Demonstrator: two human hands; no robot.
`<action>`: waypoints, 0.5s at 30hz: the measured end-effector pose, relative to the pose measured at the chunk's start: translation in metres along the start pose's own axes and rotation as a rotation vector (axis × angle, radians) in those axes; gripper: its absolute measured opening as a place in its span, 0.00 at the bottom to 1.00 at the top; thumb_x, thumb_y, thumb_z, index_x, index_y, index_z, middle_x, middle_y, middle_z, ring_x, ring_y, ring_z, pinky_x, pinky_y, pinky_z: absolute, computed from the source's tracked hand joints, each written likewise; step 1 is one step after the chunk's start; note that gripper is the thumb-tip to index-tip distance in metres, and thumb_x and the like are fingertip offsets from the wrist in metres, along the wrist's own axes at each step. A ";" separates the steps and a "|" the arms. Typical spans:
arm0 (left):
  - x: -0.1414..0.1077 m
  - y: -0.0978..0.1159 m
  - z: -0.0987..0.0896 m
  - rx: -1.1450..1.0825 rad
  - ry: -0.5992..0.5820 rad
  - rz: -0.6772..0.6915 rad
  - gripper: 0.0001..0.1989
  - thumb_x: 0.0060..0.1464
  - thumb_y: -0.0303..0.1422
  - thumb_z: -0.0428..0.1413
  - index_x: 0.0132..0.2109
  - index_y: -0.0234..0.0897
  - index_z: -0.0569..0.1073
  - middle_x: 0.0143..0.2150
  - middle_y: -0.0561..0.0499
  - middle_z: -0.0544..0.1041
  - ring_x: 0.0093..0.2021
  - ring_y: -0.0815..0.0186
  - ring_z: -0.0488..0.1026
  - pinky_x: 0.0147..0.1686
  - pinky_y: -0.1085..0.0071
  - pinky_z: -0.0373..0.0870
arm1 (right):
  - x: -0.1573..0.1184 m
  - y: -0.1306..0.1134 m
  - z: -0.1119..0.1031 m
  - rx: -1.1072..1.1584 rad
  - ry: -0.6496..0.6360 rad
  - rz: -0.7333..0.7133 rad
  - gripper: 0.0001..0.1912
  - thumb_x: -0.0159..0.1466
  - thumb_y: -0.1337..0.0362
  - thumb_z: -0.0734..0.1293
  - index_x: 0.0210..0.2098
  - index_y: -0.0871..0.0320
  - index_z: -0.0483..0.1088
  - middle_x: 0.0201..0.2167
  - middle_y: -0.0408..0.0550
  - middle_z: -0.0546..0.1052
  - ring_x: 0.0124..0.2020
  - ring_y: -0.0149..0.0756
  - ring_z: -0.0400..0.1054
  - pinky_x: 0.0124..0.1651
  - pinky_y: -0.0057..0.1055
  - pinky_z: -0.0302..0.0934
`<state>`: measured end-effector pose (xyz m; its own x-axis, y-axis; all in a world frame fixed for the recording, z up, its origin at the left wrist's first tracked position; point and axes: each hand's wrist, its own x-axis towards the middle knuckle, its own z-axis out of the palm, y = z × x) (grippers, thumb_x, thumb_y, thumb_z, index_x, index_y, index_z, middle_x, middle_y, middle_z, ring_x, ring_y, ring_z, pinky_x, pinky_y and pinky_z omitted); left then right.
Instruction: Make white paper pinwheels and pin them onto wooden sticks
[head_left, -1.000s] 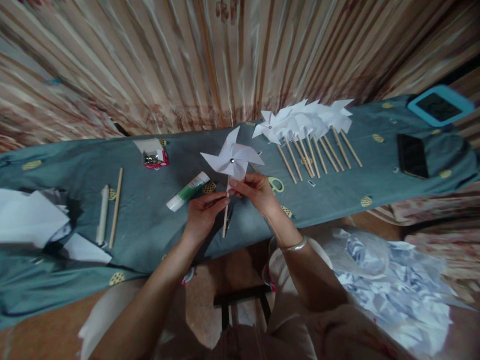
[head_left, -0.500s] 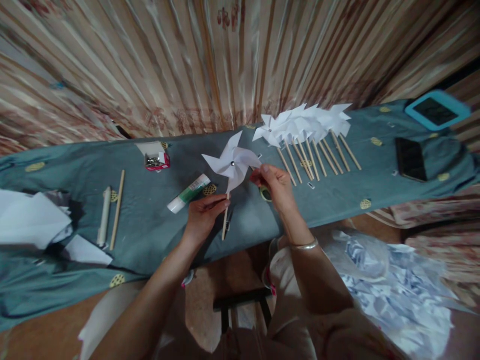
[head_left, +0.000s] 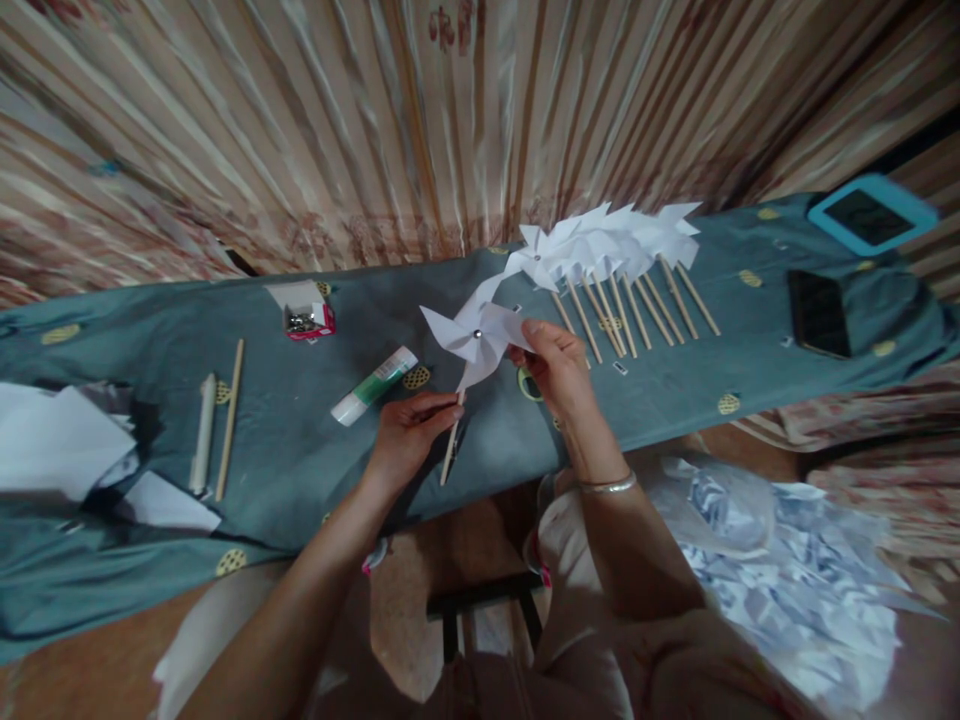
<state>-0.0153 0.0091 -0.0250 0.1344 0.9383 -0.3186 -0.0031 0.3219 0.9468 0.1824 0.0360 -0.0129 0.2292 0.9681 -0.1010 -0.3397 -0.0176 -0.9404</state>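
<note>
A white paper pinwheel with a metal pin at its centre is held up over the table between both hands. My left hand is closed on its wooden stick, just below the paper blades. With thumb and fingers, my right hand pinches the tip of the right blade. Left of the pinwheel lies a glue stick with a green label. Partly behind my right hand sits a roll of tape. Several finished pinwheels lie in an overlapping row, their sticks towards me.
A red box of pins stands open at the back left. Farther left are a wooden stick, a pale rod and paper sheets. A phone and blue-framed tablet lie right. Below is a bag of paper pieces.
The pinwheel has turned and tilted slightly to the right. My right hand has shifted its fingers on the blade, and the camera view has moved a little.
</note>
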 end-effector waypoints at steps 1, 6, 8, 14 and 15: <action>0.000 0.000 0.000 -0.005 0.000 -0.002 0.21 0.33 0.45 0.72 0.34 0.36 0.84 0.35 0.46 0.84 0.36 0.60 0.78 0.41 0.65 0.74 | 0.000 0.000 0.000 0.007 -0.001 0.003 0.23 0.46 0.44 0.78 0.20 0.57 0.73 0.18 0.39 0.72 0.20 0.25 0.60 0.25 0.26 0.53; 0.000 0.002 0.001 -0.033 0.014 -0.011 0.18 0.33 0.42 0.72 0.33 0.37 0.84 0.34 0.46 0.84 0.34 0.62 0.77 0.40 0.66 0.74 | -0.002 -0.002 0.003 -0.001 -0.007 0.011 0.22 0.46 0.45 0.78 0.21 0.56 0.73 0.19 0.39 0.75 0.20 0.25 0.61 0.25 0.26 0.54; 0.000 0.004 0.001 -0.025 0.019 -0.010 0.17 0.34 0.41 0.71 0.33 0.37 0.84 0.34 0.47 0.83 0.34 0.63 0.77 0.39 0.67 0.73 | -0.003 -0.002 0.004 -0.023 -0.014 0.012 0.22 0.47 0.45 0.78 0.21 0.56 0.73 0.20 0.40 0.76 0.20 0.25 0.61 0.26 0.26 0.55; -0.001 0.006 0.001 0.002 0.020 -0.008 0.17 0.35 0.40 0.70 0.34 0.36 0.84 0.34 0.46 0.83 0.34 0.62 0.77 0.38 0.67 0.74 | -0.005 0.000 0.005 -0.063 -0.009 0.000 0.21 0.47 0.45 0.77 0.20 0.56 0.72 0.20 0.41 0.76 0.21 0.26 0.61 0.27 0.27 0.56; -0.001 0.007 0.001 0.002 0.020 -0.006 0.17 0.36 0.40 0.70 0.34 0.36 0.84 0.34 0.46 0.83 0.34 0.62 0.77 0.38 0.67 0.74 | -0.005 0.000 0.005 -0.066 -0.013 0.002 0.21 0.47 0.45 0.77 0.20 0.56 0.72 0.20 0.41 0.76 0.21 0.27 0.61 0.27 0.27 0.56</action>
<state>-0.0147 0.0105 -0.0186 0.1141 0.9387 -0.3255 0.0000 0.3276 0.9448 0.1768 0.0326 -0.0112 0.2169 0.9712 -0.0987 -0.2795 -0.0351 -0.9595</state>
